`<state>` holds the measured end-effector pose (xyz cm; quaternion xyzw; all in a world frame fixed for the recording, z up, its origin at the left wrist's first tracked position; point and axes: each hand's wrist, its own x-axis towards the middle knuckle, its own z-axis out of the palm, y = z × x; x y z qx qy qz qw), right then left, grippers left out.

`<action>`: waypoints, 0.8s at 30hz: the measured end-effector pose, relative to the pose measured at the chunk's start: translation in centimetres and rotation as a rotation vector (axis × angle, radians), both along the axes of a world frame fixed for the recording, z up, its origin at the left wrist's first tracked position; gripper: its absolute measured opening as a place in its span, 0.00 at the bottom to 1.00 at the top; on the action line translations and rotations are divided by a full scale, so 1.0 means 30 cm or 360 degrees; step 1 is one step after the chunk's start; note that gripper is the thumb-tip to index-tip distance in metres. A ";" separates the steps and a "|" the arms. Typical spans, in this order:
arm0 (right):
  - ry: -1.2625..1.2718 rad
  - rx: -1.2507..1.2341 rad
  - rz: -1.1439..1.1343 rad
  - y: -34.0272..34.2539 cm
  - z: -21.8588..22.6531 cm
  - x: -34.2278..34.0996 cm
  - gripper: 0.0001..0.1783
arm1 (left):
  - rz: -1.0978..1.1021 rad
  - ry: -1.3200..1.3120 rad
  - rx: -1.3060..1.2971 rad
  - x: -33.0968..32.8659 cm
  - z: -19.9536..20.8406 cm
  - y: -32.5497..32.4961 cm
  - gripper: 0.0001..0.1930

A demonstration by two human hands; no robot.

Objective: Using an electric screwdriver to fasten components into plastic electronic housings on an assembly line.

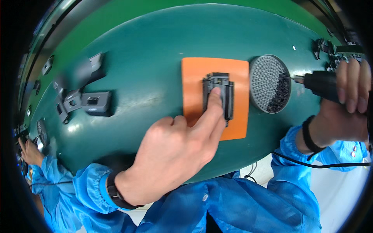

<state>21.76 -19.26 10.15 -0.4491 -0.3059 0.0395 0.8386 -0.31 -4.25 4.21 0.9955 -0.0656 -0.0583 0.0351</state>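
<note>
A dark plastic housing [230, 97] lies lengthwise on an orange mat [194, 70]. My left hand [175, 147] reaches over it from the lower left, the index fingertip pressing on its middle and the thumb close to its near end; the other fingers are curled. In my right hand [351, 89] is a black electric screwdriver [321, 83], held sideways with its bit pointing left. The bit's tip is at the right rim of a round grey dimpled dish [261, 72]. Small dark screws [280, 93] are heaped in the dish's right part.
Several grey plastic housings [95, 103] lie on the green table [147, 46] at the left. Dark parts [323, 48] are at the far right. A black cable [322, 166] runs below my right wrist. At the far left edge a co-worker's hand [32, 153] shows.
</note>
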 end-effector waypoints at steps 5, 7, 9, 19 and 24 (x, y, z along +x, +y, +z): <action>-0.0272 -0.0285 0.0470 -0.026 -0.113 0.066 0.14 | -0.0074 0.0039 -0.0162 0.006 -0.011 0.032 0.35; -0.0281 -0.0321 0.0467 -0.022 -0.123 0.071 0.14 | -0.0060 0.0011 -0.0262 0.010 -0.017 0.040 0.35; -0.0294 -0.0355 0.0464 -0.016 -0.137 0.071 0.14 | -0.0048 -0.0017 -0.0366 0.016 -0.020 0.040 0.35; -0.0325 -0.0428 0.0497 -0.011 -0.161 0.077 0.14 | -0.0061 -0.0050 -0.0329 0.018 -0.022 0.030 0.33; -0.0328 -0.0440 0.0535 -0.008 -0.164 0.074 0.14 | -0.0046 -0.0063 -0.0360 0.016 -0.026 0.026 0.33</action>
